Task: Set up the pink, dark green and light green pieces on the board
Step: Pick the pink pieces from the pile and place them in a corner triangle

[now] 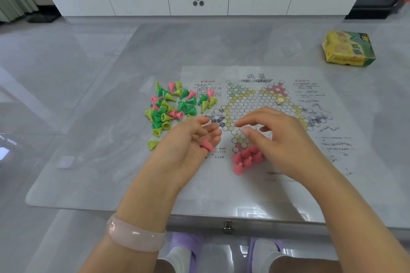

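On the paper game board (261, 104), some pink pieces (246, 157) stand in the near corner. The left hand (188, 146) lies palm up, holding a pink piece (207, 145) in loosely curled fingers. The right hand (281, 137) hovers with bent fingers; I cannot tell if it holds anything. A mixed pile (173, 106) waits left of the board.

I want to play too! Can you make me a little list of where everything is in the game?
board: paper sheet flat on the table
pink set: cluster standing on the near star point
loose pile: mixed pieces left of the board
left hand: holds a pink piece
right hand: over the board, nothing seen in it
die: on the board
box: far right
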The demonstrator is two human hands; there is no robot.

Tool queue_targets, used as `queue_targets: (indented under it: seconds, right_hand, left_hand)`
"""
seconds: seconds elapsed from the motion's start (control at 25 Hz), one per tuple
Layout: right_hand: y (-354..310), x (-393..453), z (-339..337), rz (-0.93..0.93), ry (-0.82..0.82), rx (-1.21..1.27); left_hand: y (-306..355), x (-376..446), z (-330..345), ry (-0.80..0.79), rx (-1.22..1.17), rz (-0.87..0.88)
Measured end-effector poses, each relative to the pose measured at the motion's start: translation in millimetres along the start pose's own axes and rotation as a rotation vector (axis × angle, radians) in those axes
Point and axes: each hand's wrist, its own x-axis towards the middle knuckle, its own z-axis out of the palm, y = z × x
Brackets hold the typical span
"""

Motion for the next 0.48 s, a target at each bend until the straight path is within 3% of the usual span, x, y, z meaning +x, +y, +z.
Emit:
queue_targets:
  seconds: [0.2, 0.36, 0.48]
  right_hand:
    - [-10, -2, 11, -0.186, -0.189, 0.053]
    - [-7, -1, 15, -0.295, -0.210, -0.079]
    - [-8, 1, 13, -0.354, -0.158, -0.090]
  left_hand:
    - [1, -5, -4, -0.119, -0.291, -0.169]
    - [0, -7, -8, -0.171, -0.303, -0.221]
    - [-1, -18, -8, -0.312, -0.299, -0.261]
